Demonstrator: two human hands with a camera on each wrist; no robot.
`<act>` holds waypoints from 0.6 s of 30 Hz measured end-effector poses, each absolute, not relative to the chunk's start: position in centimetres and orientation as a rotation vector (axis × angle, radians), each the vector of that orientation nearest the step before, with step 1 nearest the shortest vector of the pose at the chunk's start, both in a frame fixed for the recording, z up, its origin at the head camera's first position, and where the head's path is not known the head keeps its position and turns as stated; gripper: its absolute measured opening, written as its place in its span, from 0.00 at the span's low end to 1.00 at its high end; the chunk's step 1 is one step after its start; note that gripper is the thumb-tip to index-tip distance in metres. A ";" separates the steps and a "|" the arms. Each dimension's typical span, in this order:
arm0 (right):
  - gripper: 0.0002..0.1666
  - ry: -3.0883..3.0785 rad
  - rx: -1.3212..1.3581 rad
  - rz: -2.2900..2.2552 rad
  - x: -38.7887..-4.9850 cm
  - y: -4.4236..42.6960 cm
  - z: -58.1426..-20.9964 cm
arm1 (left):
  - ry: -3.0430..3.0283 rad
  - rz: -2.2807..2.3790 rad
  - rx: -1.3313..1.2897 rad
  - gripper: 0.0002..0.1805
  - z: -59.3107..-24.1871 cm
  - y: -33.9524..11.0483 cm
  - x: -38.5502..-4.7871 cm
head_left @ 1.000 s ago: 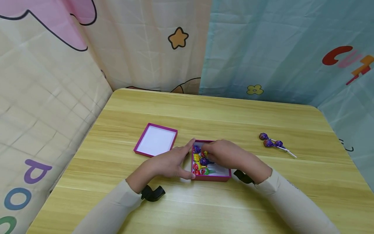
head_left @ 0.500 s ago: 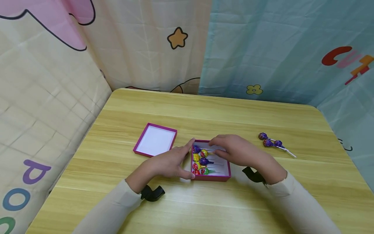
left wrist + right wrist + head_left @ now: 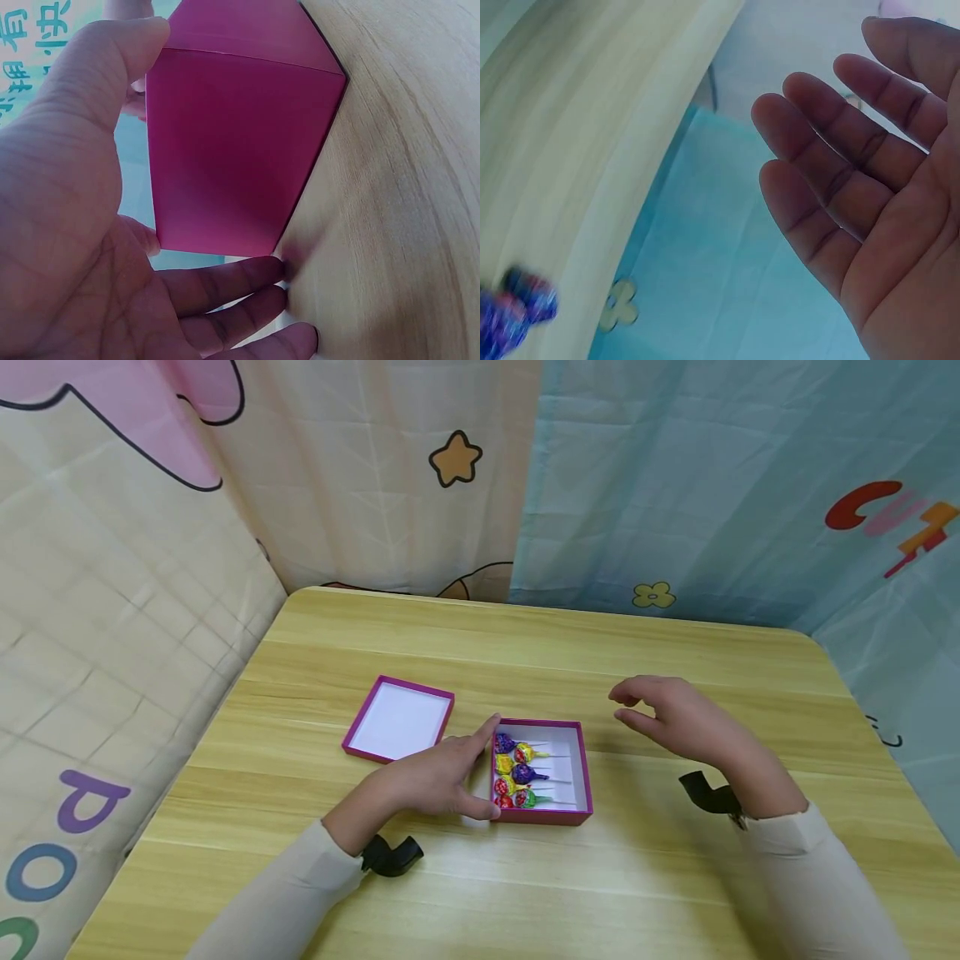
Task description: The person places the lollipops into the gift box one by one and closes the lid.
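A magenta box [image 3: 585, 777] with a white inside holds several wrapped lollipops [image 3: 529, 774], their heads at its left and sticks pointing right. My left hand [image 3: 435, 777] holds the box's left side, thumb at the near corner and a finger at the far one. In the left wrist view the thumb touches the box [image 3: 232, 150] and other fingers rest loosely beside it. My right hand [image 3: 686, 718] hangs above the table right of the box, holding nothing. Purple lollipops [image 3: 510, 315] show blurred in the right wrist view; the right hand hides them from the head view.
A magenta box lid [image 3: 397, 720] lies inside up on the wooden table [image 3: 525, 893], behind and left of the box. Printed curtains [image 3: 675, 485] hang behind the table and at its sides.
My right hand has let go of a lollipop inside the box, lifted out and moved right, with its fingers loosening. My left hand and the box have stayed in place.
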State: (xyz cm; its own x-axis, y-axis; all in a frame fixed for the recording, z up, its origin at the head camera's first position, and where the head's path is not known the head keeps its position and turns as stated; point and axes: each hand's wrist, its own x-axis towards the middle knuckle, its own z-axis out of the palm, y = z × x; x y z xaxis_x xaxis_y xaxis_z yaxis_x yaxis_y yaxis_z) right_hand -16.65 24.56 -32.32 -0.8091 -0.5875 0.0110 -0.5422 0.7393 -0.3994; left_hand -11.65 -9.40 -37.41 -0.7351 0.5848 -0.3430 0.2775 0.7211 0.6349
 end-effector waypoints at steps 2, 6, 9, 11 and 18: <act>0.13 2.841 -0.887 -0.586 -16.9 25.7 -32.5 | 2.391 0.761 0.655 0.67 -37.4 -9.4 -11.7; 0.13 2.874 -0.816 -0.548 -17.5 27.8 -32.7 | 2.388 0.756 0.655 0.67 -37.4 -9.4 -11.8; 0.14 2.872 -0.762 -0.522 -17.9 29.2 -32.9 | 2.389 0.758 0.653 0.67 -37.4 -9.3 -11.8; 0.14 2.862 -0.718 -0.509 -18.3 30.1 -33.0 | 2.389 0.757 0.649 0.67 -37.4 -9.4 -11.8; 0.17 2.816 -0.622 -0.489 -19.4 33.3 -34.0 | 2.387 0.765 0.641 0.67 -37.4 -9.3 -11.7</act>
